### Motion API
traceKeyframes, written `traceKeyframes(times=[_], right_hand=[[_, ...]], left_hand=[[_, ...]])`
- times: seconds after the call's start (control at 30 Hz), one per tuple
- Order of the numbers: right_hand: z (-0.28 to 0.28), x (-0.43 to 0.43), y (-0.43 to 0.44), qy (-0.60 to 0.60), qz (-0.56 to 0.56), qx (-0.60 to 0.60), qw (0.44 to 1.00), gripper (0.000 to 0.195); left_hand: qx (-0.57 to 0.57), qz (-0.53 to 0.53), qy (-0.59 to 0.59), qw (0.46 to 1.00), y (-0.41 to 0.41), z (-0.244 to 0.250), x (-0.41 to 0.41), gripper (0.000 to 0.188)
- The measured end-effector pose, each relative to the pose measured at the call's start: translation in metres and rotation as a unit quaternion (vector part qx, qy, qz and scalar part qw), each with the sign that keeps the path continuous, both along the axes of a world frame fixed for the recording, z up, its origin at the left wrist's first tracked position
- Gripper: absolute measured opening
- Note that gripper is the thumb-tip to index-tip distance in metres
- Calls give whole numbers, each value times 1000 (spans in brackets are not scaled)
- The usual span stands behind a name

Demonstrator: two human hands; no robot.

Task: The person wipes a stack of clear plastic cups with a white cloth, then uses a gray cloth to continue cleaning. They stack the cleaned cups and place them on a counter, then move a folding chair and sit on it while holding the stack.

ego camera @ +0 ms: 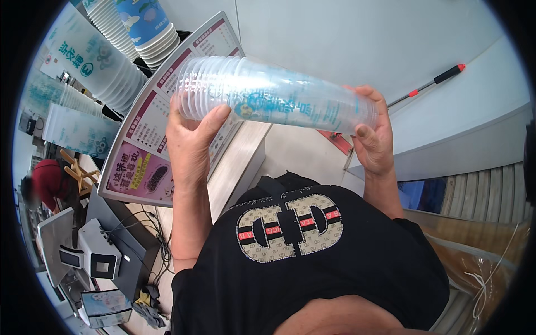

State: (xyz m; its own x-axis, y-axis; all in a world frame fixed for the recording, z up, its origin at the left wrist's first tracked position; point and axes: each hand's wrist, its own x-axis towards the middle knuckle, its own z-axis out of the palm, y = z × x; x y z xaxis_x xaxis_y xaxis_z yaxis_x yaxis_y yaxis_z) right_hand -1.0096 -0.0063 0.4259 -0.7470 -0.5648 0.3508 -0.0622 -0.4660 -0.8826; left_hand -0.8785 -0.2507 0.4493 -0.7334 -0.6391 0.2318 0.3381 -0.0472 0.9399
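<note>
A long stack of clear plastic cups (284,94) with blue-green print lies nearly level across my two hands in front of my chest. My left hand (190,134) grips the rim end, its thumb along the near side and its fingers hidden behind the cups. Around the narrower base end my right hand (372,130) is closed, thumb at the front and fingers behind. Beyond the rim end stands a menu board (146,121) with printed text and pictures, partly covered by the left hand and the cups.
Stacks of clear cups (100,63) and blue paper cups (146,25) stand behind the menu board. At lower left are a point-of-sale terminal (98,255) and black cables (157,234). A person in red (50,180) bends beyond. A black-handled pole (448,74) leans at right.
</note>
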Motion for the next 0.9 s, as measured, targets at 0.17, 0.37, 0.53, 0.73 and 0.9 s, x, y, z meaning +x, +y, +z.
traceKeyframes(times=[0.17, 0.37, 0.53, 0.73, 0.9], right_hand=[[-6, 3, 5, -31, -1, 3, 1000, 65], [-10, 11, 4, -45, -13, -14, 999, 67], [-15, 11, 9, -63, -3, 19, 998, 73], [-18, 16, 10, -61, -20, 7, 998, 68], [-16, 20, 8, -50, -26, 8, 998, 70]], left_hand=[[-20, 1, 13, 1000, 7, 2, -7, 60], [-78, 37, 39, 995, 14, 3, -12, 68], [-75, 22, 10, 997, 13, 5, -14, 70], [-98, 31, 16, 995, 9, 6, -15, 71], [-107, 57, 40, 992, 12, 16, -12, 78]])
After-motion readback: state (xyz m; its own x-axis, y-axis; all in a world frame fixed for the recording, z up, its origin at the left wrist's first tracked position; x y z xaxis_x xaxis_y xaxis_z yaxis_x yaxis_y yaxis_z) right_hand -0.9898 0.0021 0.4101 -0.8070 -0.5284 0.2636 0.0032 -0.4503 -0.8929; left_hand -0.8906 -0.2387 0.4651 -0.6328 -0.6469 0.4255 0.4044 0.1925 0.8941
